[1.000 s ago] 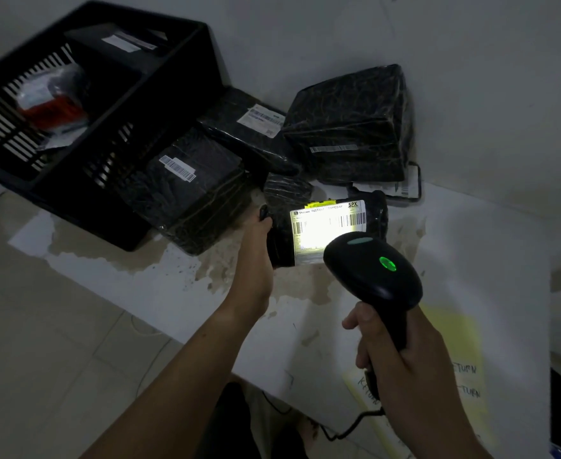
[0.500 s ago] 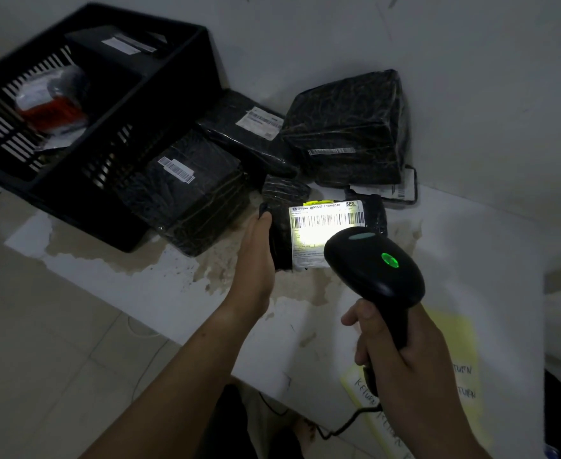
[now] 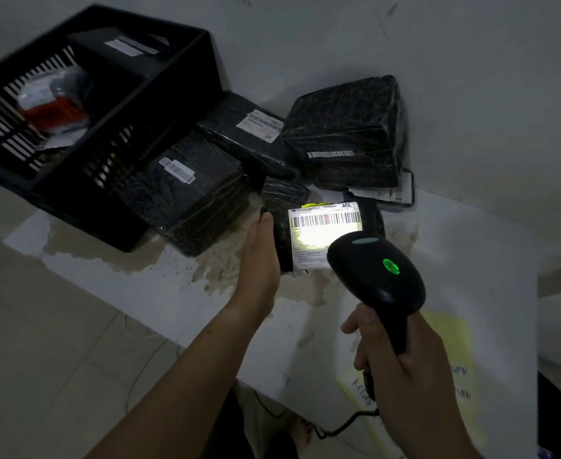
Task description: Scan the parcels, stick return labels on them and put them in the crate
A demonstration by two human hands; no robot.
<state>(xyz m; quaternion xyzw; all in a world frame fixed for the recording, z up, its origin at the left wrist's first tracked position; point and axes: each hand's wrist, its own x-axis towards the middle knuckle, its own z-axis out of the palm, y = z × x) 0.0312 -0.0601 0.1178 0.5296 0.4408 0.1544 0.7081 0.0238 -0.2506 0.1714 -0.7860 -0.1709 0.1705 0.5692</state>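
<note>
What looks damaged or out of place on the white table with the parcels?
The white table has a damaged surface: brown, rough patches where the coating seems peeled or stained run from below the black crate to the parcel that the left hand holds. The other parcels lie piled askew against the wall.

The scene is dim. The scanner (image 3: 376,276) throws white glare on the label (image 3: 322,233), bleaching its print. The crate (image 3: 186,94) at 10 o'clock is motion-blurred.
</note>
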